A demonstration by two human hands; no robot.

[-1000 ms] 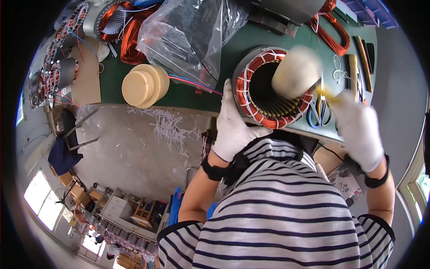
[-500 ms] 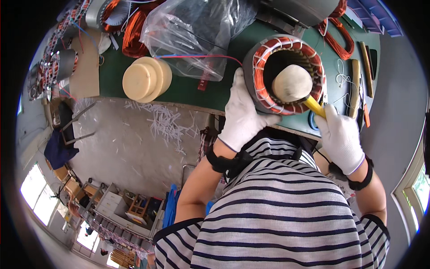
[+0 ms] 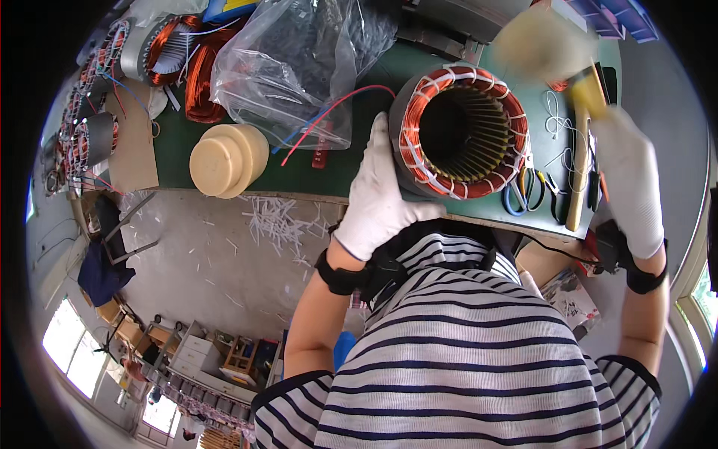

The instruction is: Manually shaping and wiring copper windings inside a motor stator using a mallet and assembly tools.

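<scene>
A motor stator (image 3: 516, 112) stands on the green workbench, its copper winding ring laced with white cord and its bore facing up. My left hand (image 3: 378, 191), in a white glove, rests against the stator's left side with thumb and fingers spread. To the right, my gloved right hand (image 3: 627, 176) is raised and closed round the yellow handle of a mallet (image 3: 544, 45). The mallet's pale head is smeared by motion and hangs above and beyond the stator, apart from it. A red and a blue lead (image 3: 329, 116) run left from the stator.
A cream stepped plastic cylinder (image 3: 228, 161) and a clear plastic bag (image 3: 277, 67) lie left of the stator. Copper coils (image 3: 206, 90) and another stator (image 3: 161, 49) sit farther left. Blue-handled scissors (image 3: 516, 198), pliers (image 3: 555, 196) and a wooden stick (image 3: 580, 172) lie at the right.
My right hand has lifted the mallet from over the stator's bore, up and to the right. My left hand stays against the stator. The loose leads now hang lower.
</scene>
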